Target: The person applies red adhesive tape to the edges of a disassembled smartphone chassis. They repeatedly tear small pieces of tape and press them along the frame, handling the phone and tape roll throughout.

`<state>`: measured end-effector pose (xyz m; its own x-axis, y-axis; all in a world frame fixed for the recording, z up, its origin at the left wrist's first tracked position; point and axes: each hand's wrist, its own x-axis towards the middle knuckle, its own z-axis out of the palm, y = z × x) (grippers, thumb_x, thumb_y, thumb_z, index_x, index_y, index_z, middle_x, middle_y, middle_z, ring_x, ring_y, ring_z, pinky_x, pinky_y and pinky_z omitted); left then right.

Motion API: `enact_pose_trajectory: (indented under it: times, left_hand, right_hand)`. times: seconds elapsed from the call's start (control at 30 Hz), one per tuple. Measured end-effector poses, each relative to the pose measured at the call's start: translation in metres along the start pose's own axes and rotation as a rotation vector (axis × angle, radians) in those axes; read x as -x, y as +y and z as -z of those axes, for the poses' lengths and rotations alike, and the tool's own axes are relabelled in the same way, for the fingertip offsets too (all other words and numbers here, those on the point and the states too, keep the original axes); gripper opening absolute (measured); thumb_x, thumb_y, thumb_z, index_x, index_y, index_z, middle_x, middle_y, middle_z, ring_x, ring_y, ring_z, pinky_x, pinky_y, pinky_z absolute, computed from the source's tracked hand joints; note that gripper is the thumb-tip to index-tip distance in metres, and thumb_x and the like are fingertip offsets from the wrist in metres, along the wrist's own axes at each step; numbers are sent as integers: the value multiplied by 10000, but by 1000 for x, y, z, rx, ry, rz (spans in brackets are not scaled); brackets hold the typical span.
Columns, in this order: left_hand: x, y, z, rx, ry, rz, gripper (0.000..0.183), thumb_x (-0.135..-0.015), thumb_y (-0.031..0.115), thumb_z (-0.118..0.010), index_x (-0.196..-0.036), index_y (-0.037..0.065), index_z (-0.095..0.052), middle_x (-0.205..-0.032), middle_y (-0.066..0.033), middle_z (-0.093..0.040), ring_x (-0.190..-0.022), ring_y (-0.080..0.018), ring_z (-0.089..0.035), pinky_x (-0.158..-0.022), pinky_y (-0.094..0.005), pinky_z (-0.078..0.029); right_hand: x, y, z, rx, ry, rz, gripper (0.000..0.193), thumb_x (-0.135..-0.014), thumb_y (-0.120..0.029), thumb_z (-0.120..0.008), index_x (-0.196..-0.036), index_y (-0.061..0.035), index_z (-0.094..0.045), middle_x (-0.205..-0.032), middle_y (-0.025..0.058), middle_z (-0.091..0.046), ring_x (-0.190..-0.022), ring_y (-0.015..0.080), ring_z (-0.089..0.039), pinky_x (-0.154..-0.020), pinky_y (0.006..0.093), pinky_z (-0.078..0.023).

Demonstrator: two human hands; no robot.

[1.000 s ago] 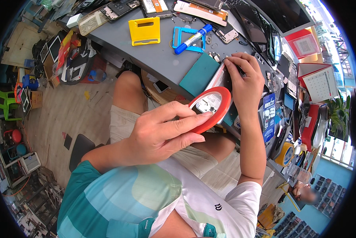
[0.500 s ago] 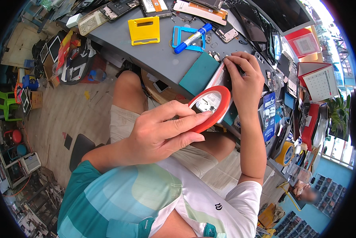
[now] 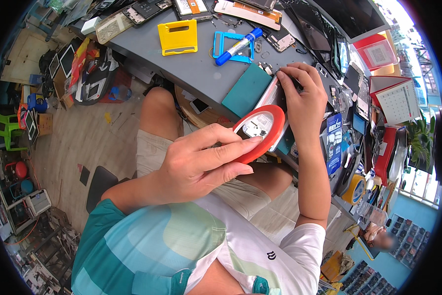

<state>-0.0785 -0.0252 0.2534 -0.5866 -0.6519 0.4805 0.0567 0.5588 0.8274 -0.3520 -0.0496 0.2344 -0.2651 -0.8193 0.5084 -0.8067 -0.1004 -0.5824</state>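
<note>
In my left hand (image 3: 201,157) is a roll of red tape (image 3: 275,135), tilted on edge, with my thumb and fingers closed on its near side. Through the ring's middle part of a phone's white and metal inside shows. The roll stands over the near end of a slim phone frame (image 3: 267,96), which rests on a teal block (image 3: 248,88) at the desk's edge. My right hand (image 3: 304,98) is closed at the far end of that frame, thumb and fingertips on its corner. What lies under those fingertips is hidden.
A yellow phone stand (image 3: 177,38), a blue stand (image 3: 220,44) and a blue marker (image 3: 238,47) lie on the grey desk (image 3: 196,73). Phone parts crowd its far side. To the right are a desk calendar (image 3: 398,103) and a yellow tape roll (image 3: 355,189).
</note>
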Motion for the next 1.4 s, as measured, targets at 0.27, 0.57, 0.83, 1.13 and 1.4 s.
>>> enact_pose_trajectory:
  times: [0.27,0.57,0.83,1.13,1.4]
  left_hand:
    - [1,0,1,4,-3,2,538,-843,68,-932,-1346,-40,-780,-1100,-127,-744,-943,-244,-731,-983,-407,-647]
    - [1,-1,0,14,2,-10,520,-841,46,-928,-1328,-56,-779,-1122,-152,-757,-967,-257,-741,-985,-409,-642]
    - [3,-1,0,15,-1,-4,505,-857,37,-918,-1331,-63,-773,-1148,-164,-770,-979,-264,-738,-960,-390,-628]
    - [3,1,1,9,-11,24,499,-862,37,-915,-1331,-61,-774,-1150,-170,-775,-989,-265,-740,-954,-381,-623]
    - [3,0,1,2,3,-7,503,-865,47,-918,-1334,-60,-771,-1152,-173,-775,-997,-273,-746,-945,-382,-624]
  right_hand:
    - [-3,5,-2,-57,-26,-30,133,-960,-89,-825,-1063,-5,-822,-1100,112,-806,-978,271,-768,-846,370,-591]
    - [-10,4,3,-65,-102,-187,185,-972,-122,-810,-1123,-17,-831,-1053,153,-817,-958,269,-784,-884,367,-589]
    - [-11,4,7,-57,-63,-176,174,-995,-92,-775,-1146,-30,-835,-1090,149,-825,-992,254,-792,-914,365,-592]
    - [4,5,31,-10,-225,201,369,-865,111,-652,-1115,-77,-846,-1231,89,-765,-1128,301,-724,-998,414,-571]
    - [5,1,30,72,-218,357,371,-802,107,-685,-1090,-62,-847,-1182,88,-769,-1111,325,-713,-1057,464,-549]
